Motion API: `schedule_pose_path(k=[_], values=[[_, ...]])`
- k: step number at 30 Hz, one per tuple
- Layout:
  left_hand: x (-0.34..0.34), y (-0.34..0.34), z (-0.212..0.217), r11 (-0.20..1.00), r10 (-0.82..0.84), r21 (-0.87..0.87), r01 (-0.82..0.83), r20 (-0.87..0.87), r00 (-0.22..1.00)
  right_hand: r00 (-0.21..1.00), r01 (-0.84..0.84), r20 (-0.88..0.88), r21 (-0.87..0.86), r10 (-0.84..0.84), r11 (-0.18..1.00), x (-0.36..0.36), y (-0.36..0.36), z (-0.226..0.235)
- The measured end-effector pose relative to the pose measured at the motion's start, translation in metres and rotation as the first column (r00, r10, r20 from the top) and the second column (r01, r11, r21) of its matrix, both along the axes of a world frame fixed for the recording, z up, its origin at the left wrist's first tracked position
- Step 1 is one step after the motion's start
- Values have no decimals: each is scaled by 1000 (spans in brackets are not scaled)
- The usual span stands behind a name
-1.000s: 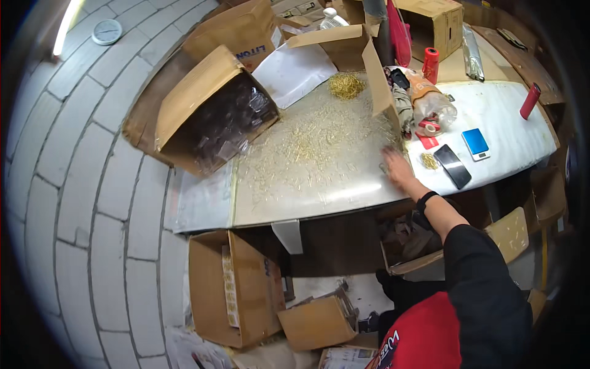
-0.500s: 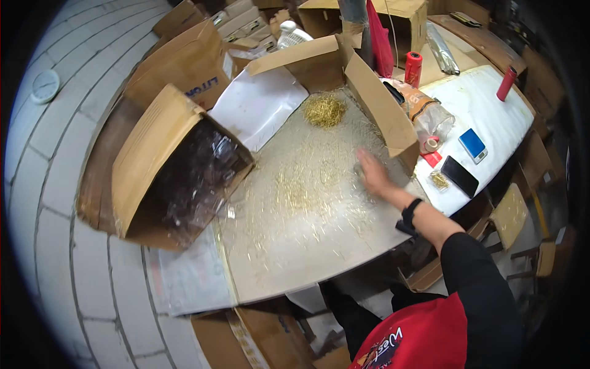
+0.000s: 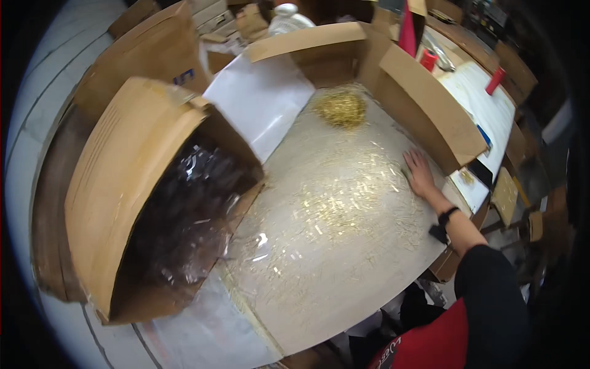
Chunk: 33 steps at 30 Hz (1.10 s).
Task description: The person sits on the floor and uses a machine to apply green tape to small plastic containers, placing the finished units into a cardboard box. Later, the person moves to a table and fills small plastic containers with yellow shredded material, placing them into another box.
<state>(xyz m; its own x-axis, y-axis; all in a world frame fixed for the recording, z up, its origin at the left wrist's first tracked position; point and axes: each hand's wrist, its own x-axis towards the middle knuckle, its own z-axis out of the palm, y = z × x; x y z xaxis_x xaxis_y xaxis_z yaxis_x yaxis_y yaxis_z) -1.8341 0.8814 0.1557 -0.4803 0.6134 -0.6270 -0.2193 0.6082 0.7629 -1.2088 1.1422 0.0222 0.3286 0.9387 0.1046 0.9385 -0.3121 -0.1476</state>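
My right hand (image 3: pixel 420 174) lies palm down on the pale tabletop (image 3: pixel 307 313), its fingers stretched out and slightly apart, holding nothing. A dark band (image 3: pixel 447 216) circles that wrist. Thin gold-coloured pin-like pieces (image 3: pixel 338 203) are strewn over the table to the left of the hand. At the far end they form a dense gold heap (image 3: pixel 340 111). I cannot make out exactly what kind of piece they are. My left hand is not in view.
An opened cardboard box (image 3: pixel 138 166) on the left holds clear plastic pieces (image 3: pixel 190 215). A white sheet (image 3: pixel 261 101) lies behind it. Cardboard flaps (image 3: pixel 430 111) wall the far and right sides. Red cylinders (image 3: pixel 495 80) stand on the white side table beyond.
The view has come closer and swung, so the box and table look larger. My right hand rests by the right cardboard wall, its fingers now more clearly spread.
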Motion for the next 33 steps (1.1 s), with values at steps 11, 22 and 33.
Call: schedule_pose_path(k=[11,22,33], values=[[-180,244,38,794,277,558,240,-684,675,940,-136,-280,217,195,967,-150,-9,70],[-242,286,75,847,224,435,307,-814,535,426,-405,-663,468,615,785,-299,299,191],[-185,165,3,813,238,269,516,-963,126,292,-86,-778,557,556,826,-225,218,49]])
